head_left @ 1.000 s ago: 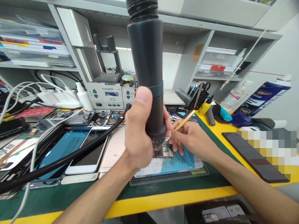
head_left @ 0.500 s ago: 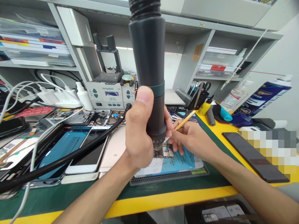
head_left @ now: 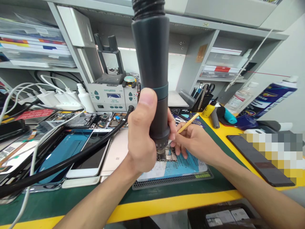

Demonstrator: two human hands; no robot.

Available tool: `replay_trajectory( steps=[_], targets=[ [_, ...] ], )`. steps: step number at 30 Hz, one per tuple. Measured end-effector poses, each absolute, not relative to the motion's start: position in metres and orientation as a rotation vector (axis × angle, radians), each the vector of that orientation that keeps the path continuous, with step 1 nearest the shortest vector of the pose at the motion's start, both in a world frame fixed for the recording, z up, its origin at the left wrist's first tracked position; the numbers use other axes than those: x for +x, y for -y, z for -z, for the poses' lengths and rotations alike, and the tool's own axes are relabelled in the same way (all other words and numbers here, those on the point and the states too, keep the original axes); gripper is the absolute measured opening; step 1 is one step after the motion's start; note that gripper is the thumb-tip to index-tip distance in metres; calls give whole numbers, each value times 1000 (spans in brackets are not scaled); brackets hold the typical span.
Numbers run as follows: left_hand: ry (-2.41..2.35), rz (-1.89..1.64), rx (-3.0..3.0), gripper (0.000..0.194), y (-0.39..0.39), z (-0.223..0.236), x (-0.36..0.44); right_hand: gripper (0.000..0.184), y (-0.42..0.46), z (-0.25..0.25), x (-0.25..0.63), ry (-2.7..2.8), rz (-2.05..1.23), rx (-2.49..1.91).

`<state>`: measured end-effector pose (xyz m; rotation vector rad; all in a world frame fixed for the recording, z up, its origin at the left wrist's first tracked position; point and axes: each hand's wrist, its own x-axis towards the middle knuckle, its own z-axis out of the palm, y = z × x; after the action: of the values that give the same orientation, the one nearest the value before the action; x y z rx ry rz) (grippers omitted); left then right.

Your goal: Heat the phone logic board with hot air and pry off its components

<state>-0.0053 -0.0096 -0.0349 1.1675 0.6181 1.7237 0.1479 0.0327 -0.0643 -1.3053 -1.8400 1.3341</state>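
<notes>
My left hand [head_left: 142, 133] is wrapped round the black handle of a hot air gun [head_left: 152, 57], held upright with its nozzle pointing down. Right below the nozzle lies a phone circuit board [head_left: 169, 156], partly hidden by the gun and my fingers. It rests on a blue and white pad [head_left: 188, 165]. From the right, my right hand [head_left: 190, 140] pinches a slim gold-coloured tool [head_left: 188, 123] like a pen, its lower end hidden behind my fingers near the board. The tool's exact kind does not show.
A hot air station [head_left: 111, 97] stands behind. Left lie several phones, among them a white one [head_left: 89, 154] and a blue back cover [head_left: 64, 156], crossed by a black cable [head_left: 71, 162]. Right are a dark phone [head_left: 259, 162], a yellow bottle [head_left: 209, 109] and a spray can [head_left: 268, 98].
</notes>
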Motion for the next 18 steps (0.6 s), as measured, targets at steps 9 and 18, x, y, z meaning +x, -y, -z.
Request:
replay_trajectory(
  steps=[9,18],
  targets=[
    [-588,-1713,1168,67,10,36,-4,26,-32,64,147,1859,-1346,-1284],
    [-587,-1710,1187,70,10,39,-6,25,-32,65,147,1869,-1375,-1235]
  ],
)
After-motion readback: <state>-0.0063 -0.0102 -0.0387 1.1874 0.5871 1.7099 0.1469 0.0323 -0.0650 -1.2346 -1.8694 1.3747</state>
